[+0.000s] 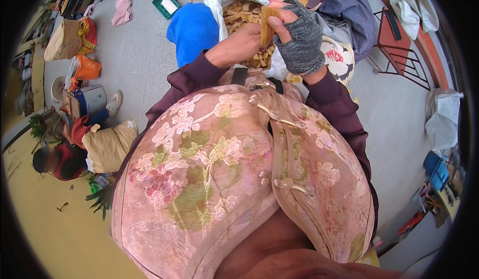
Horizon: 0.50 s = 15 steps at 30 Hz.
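Above the white sack [213, 2], our left hand [238, 44] and right hand [301, 40] are holding one amber strip [268, 25] in their grip.

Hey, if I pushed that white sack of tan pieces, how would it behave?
The white sack would probably give and fold, since its side looks thin and wrinkled. The tan pieces inside look loose and jumbled, so they'd likely shift. With the mouth open, a hard shove might spill some.
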Each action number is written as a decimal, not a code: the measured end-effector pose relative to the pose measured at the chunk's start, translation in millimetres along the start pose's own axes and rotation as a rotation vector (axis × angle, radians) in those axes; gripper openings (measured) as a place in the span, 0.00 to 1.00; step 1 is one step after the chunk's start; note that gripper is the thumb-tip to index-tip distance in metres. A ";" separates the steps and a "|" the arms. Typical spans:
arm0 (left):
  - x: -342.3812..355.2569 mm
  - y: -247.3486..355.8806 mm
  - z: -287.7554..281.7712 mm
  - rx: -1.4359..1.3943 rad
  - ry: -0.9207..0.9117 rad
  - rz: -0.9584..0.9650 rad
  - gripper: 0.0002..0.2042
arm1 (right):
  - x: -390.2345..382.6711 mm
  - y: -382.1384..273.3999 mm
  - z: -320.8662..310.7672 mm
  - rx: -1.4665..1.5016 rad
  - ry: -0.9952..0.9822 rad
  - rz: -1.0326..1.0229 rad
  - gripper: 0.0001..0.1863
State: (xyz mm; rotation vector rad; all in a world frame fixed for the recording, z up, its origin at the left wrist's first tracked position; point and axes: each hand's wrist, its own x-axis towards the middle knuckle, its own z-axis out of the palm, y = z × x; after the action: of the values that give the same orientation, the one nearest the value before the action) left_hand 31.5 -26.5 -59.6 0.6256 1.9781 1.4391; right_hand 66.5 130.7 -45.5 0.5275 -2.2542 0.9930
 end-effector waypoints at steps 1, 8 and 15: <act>0.1 -4.8 0.9 0.146 0.027 0.096 0.10 | -0.2 1.2 0.7 -0.099 -0.004 -0.017 0.11; 1.4 0.6 -1.7 0.336 0.574 0.554 0.15 | -3.4 21.6 11.7 0.820 -0.041 0.863 0.11; 7.7 1.2 -7.9 0.547 0.626 0.753 0.11 | -7.5 -2.7 12.7 0.305 -0.127 0.419 0.16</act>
State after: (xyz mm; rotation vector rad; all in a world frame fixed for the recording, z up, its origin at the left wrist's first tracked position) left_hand 20.5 -26.1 -58.2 1.4106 2.8620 1.6331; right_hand 68.8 120.1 -55.9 0.2487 -2.3927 1.5689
